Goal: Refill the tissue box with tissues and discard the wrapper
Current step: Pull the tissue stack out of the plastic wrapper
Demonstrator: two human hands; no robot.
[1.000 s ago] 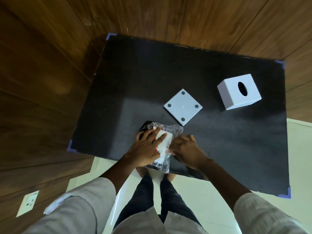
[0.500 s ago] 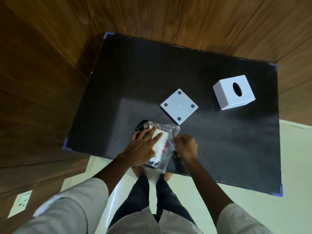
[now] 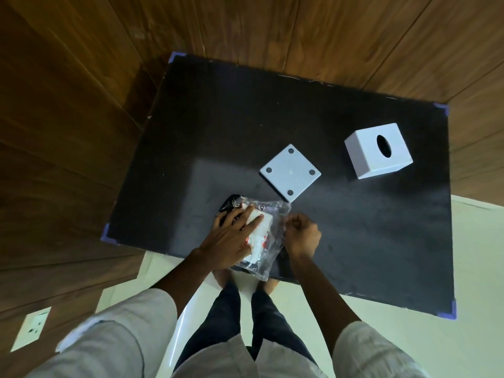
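At the desk's (image 3: 218,110) near edge our left hand (image 3: 231,241) presses flat on the tissues (image 3: 259,233) while the right (image 3: 301,236), closed, pinches the wrapper (image 3: 270,257); box (image 3: 377,150) and base (image 3: 289,172) lie apart, unfilled, so nearly everything remains

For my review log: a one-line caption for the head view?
Left hand pins tissue pack; right hand pinches its wrapper.

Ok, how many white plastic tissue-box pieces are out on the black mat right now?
2. The box cover with the oval slot sits far right on the mat. The flat base plate with four round pads lies mid-mat, just beyond the tissue pack. Nothing seems hidden.
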